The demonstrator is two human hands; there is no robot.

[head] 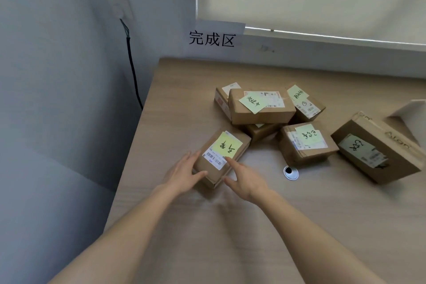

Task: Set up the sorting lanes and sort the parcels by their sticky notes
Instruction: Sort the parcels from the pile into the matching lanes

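Note:
A small cardboard parcel point(208, 172) with a yellow-green sticky note point(227, 146) and a barcode label lies near the table's left edge. My left hand point(184, 174) rests against its left side with straight fingers and the thumb along the front edge. My right hand point(245, 180) touches its right front corner, index finger reaching onto the top. Behind it lies a pile of several noted parcels, the top one point(262, 113) long and flat. Another noted parcel point(306, 145) sits to the right, and a larger box point(378, 147) lies further right.
A paper sign point(213, 38) with printed characters hangs on the wall behind the wooden table point(184, 99). A round cable hole point(291, 172) sits right of my hands. A white folded card point(409, 108) stands at the far right. A black cable point(133, 71) runs down the left wall.

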